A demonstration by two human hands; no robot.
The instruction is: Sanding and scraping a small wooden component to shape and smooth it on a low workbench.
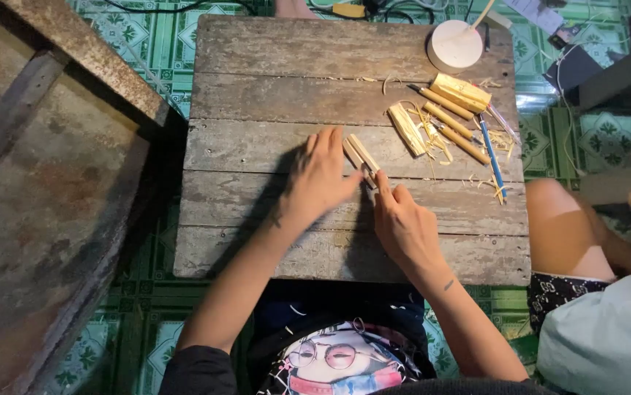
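Weathered grey-brown plank table (271, 95), green patterned floor tiles (155, 44), pale yellow bamboo pieces (406, 128), blue pen (491, 157), cream round disc (454, 45)
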